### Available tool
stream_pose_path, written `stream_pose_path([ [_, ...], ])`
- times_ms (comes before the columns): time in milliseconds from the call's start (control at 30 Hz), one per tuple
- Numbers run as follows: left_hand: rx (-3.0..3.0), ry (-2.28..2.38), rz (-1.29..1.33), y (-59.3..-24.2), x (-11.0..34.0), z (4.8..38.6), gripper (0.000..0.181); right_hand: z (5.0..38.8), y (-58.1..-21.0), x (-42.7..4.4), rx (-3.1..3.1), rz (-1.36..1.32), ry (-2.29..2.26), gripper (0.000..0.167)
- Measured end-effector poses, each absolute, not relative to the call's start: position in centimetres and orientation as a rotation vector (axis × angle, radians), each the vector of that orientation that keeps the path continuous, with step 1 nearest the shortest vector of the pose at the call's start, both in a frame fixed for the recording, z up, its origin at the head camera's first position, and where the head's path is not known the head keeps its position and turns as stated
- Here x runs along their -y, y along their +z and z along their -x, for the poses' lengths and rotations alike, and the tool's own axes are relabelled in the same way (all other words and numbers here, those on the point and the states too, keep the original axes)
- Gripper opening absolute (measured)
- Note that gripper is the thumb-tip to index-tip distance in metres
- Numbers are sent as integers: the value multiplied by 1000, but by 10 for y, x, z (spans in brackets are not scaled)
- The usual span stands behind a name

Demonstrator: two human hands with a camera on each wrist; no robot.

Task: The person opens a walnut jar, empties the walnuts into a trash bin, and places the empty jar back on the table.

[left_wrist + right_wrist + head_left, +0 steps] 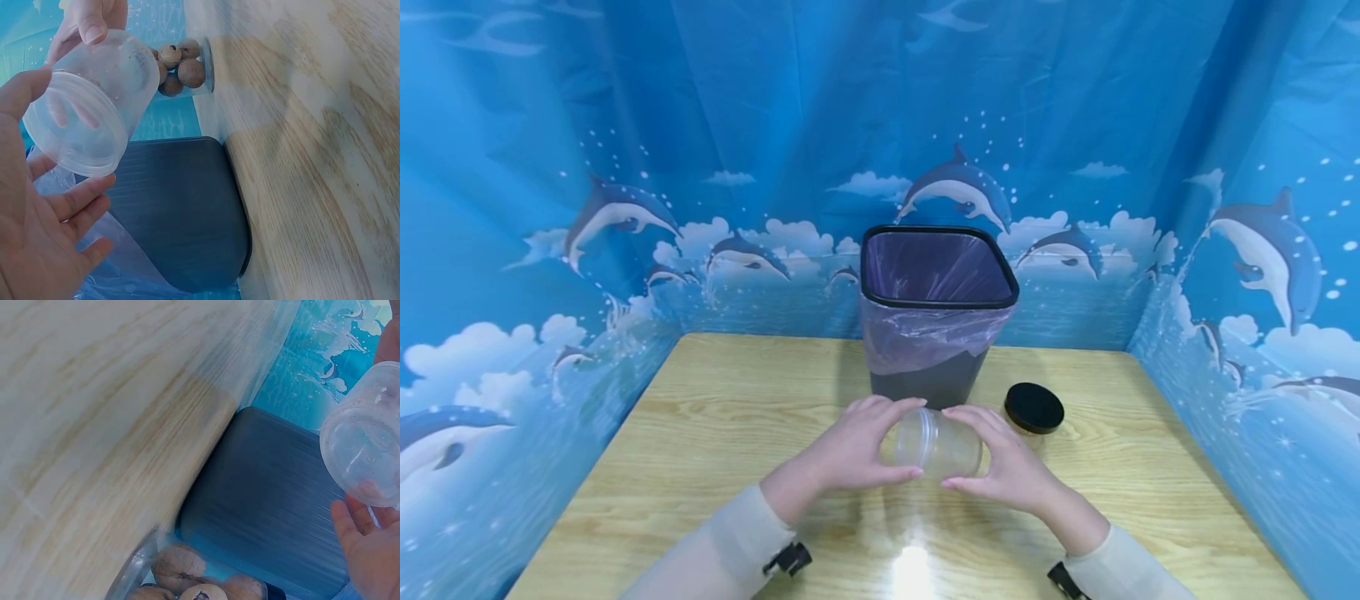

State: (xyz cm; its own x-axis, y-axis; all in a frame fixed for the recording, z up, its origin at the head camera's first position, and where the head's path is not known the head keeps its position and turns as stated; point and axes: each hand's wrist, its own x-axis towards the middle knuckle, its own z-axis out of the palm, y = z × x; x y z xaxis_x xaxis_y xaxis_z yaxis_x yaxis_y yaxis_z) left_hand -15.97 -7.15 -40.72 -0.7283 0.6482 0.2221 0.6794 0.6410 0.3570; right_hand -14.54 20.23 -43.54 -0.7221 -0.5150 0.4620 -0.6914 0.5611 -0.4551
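Observation:
A clear, frosted-looking plastic jar (953,448) lies sideways in the air between both hands, over the wooden table and in front of the bin. My left hand (867,446) holds its rim end, thumb on the near side and fingers on the far side. At the base end my right hand (1009,460) grips it the same way. The left wrist view shows the jar's ridged mouth (75,125) uncovered, facing the left palm; no contents are visible inside. In the right wrist view its round base (362,453) appears beside the right hand (375,556).
A dark bin (925,379) lined with a purple bag (910,337) stands behind the hands. Right of it is a clear jar of walnuts (181,69) with a black lid (1034,407). Blue dolphin-print curtains (775,167) enclose the wooden table (700,433) at back and sides.

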Motion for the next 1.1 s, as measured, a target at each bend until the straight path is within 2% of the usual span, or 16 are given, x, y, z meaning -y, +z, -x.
stream_pose_path([
  [467,2683,-563,1241,-410,75,163,88,147,-438,-203,2527,-1017,922,86],
  [633,2675,-574,1230,-410,76,162,94,148,-438,-204,2523,-1010,918,86],
  [867,2705,-594,1135,-411,75,161,100,147,-435,-203,2510,-993,915,86],
  [1100,2764,-588,879,-409,69,159,93,148,-435,-203,2512,-985,903,86],
])
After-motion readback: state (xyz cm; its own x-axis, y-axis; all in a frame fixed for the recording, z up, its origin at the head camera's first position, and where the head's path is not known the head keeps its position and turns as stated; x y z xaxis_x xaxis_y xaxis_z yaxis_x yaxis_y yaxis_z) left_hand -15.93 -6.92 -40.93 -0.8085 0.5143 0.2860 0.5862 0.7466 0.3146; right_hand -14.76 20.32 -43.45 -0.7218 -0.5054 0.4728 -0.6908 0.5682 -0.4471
